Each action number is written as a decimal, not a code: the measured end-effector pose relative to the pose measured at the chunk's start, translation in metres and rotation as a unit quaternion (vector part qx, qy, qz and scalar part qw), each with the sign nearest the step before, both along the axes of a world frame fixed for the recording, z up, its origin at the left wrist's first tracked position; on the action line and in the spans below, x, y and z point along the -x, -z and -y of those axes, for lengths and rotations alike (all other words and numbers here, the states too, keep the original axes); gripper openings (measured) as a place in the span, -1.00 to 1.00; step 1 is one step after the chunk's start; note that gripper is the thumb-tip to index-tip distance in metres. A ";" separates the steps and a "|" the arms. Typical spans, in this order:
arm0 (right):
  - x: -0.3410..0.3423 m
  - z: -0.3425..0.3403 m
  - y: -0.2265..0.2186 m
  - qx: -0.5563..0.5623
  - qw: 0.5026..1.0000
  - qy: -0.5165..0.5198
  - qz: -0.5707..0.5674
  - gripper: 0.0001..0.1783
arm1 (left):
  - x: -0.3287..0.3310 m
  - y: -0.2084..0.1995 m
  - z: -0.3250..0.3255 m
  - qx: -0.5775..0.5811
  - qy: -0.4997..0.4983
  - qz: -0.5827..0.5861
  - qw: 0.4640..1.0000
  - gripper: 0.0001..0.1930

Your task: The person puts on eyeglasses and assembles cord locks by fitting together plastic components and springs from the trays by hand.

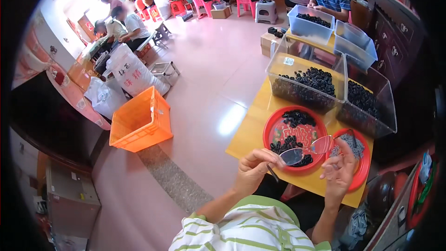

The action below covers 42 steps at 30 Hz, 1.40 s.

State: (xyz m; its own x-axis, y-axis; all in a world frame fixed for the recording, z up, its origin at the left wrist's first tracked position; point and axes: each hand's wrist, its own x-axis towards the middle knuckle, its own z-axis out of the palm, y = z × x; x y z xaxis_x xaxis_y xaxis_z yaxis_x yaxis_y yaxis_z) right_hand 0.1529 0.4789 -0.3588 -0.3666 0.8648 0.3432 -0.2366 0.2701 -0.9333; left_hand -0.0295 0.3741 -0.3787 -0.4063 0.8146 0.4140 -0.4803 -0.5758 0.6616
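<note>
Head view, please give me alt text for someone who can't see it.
A left hand pinches wire-framed glasses, with the right hand at their other side, above a yellow table. There, a red tray and clear bins hold small black pieces; an orange crate stands on the floor.

- Room bright; strongest light at upper left, where the far wall (69,14) washes out to near-white.
- Floor (200,79): glossy, one hard white glare patch beside the worktop (246,144).
- Deep shadow at left and lower right; dark cabinet (28,104) loses detail.
- Fisheye: straight edges bow toward a black circular rim.
- Spectacles (291,156) fairly crisp; distant people (132,25) soft, faces blurred.
</note>
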 end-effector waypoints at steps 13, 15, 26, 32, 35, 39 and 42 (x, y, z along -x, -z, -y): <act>-0.007 0.001 -0.037 -0.228 0.973 0.023 0.025 -0.73 | 0.022 -0.033 0.028 0.005 0.036 -0.007 0.999 -0.91; -0.003 0.002 -0.047 -0.231 0.972 0.002 0.032 -0.77 | 0.026 -0.044 0.028 0.016 0.006 0.010 1.000 -0.94; 0.003 -0.007 -0.051 -0.091 0.989 -0.007 -0.115 -0.95 | 0.032 -0.067 -0.021 -0.071 -0.033 -0.049 0.996 -0.92; -0.009 -0.012 -0.042 -0.153 0.965 -0.081 -0.198 -0.93 | 0.039 -0.083 -0.030 -0.099 0.060 -0.114 0.987 -0.89; -0.014 -0.010 -0.046 -0.118 0.958 -0.094 -0.243 -0.97 | 0.033 -0.089 -0.038 -0.106 0.063 -0.129 0.984 -0.87; -0.018 -0.017 -0.062 -0.125 0.960 -0.097 -0.229 -0.92 | 0.021 -0.096 -0.046 -0.134 0.037 -0.065 0.988 -0.88; -0.024 -0.021 -0.074 -0.182 0.958 -0.084 -0.207 -0.68 | 0.024 -0.107 -0.046 -0.151 0.090 -0.085 0.981 -0.89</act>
State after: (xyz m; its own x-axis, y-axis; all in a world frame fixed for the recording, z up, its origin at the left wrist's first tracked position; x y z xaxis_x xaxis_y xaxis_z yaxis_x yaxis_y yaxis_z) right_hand 0.1766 0.4998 -0.2853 -0.2563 0.6010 0.7570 -0.6347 0.4861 -0.6008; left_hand -0.0536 0.4203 -0.2720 -0.1712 0.6960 0.6974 -0.4898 -0.6743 0.5527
